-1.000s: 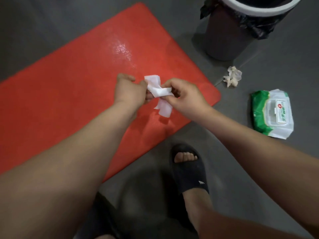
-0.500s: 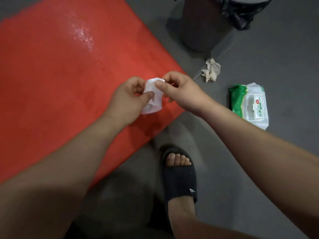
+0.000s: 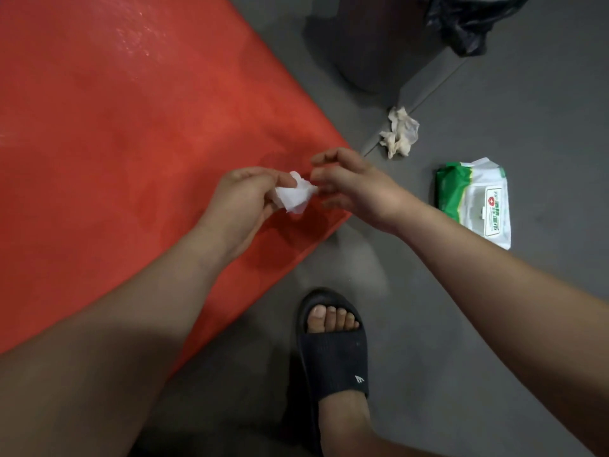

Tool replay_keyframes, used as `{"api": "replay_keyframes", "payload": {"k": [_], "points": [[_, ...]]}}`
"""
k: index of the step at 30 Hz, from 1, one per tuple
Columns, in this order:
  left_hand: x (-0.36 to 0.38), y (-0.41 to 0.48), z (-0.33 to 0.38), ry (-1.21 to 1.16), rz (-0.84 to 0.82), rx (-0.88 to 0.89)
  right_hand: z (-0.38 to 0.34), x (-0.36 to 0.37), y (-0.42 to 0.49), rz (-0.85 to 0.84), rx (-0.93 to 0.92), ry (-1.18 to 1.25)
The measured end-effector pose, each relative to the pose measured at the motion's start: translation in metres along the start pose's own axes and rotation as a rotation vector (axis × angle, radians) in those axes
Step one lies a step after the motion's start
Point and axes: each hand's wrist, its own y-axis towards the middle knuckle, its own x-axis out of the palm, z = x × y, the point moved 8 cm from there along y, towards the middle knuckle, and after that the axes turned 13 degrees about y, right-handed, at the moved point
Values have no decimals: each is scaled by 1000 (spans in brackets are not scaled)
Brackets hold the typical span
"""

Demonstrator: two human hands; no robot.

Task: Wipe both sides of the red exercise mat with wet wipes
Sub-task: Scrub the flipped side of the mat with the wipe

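1. Over the near corner of the red mat [image 3: 131, 143], which lies flat on the grey floor [image 3: 527, 127], both hands meet
2. Bunched white wet wipe [image 3: 295, 197] pinched between thumb and fingers of left grip [image 3: 244, 199]
3. Just beside the wipe, right grip [image 3: 356, 189] is loose, thumb and forefinger parted, holding nothing; contact blurred
4. Right of mat on floor: wipes pack [image 3: 474, 202], crumpled used wipe [image 3: 400, 131], dark bin [image 3: 372, 44]
5. Black sandal [image 3: 333, 351] by mat edge
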Motion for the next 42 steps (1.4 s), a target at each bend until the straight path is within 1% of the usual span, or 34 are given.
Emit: {"api": "replay_keyframes", "payload": {"k": [3, 5, 6, 7, 8, 9, 10, 11, 12, 14, 17, 23, 29, 32, 34, 37, 40, 42], "points": [[12, -3, 6, -15, -26, 35, 9, 2, -4, -55, 27, -145], [11, 3, 1, 94, -5, 56, 6, -1, -6, -22, 1, -173], [10, 6, -2, 171, 13, 77, 3, -7, -5, 31, -35, -215], [6, 9, -4, 276, 39, 110, -2, -17, -2, 116, -95, -311], [1, 10, -5, 424, 72, 152, -8, -28, 1, 210, -162, -461], [-4, 9, -5, 608, 109, 192, -15, -38, 4, 303, -212, -628], [-8, 6, -7, 809, 141, 231, -19, -44, 6, 363, -219, -754], [-13, 2, -10, 993, 159, 251, -18, -48, 9, 378, -184, -785], [-17, -2, -16, 1134, 169, 237, -15, -49, 12, 362, -155, -761], [-30, -11, -30, 1268, 185, 153, -10, -43, 16, 301, -101, -703], [-44, -21, -42, 1330, 171, 92, -7, -42, 16, 281, -87, -670], [-48, -27, -54, 1379, 119, 60, 1, -52, 1, 348, -111, -595], [-36, -27, -59, 1448, 71, 61, 23, -61, -17, 361, -107, -612], [-32, -22, -59, 1449, 46, 39, 24, -64, -15, 355, -65, -711], [-32, -20, -58, 1445, 42, 25, 19, -68, -15, 394, -75, -712], [-33, -19, -59, 1458, 37, 21, 2, -69, -25, 441, -209, -727], [-33, -18, -61, 1462, 35, 8, -12, -62, -40, 460, -407, -824], [-32, -17, -61, 1462, 27, -8, -16, -51, -48, 464, -574, -866]]}}
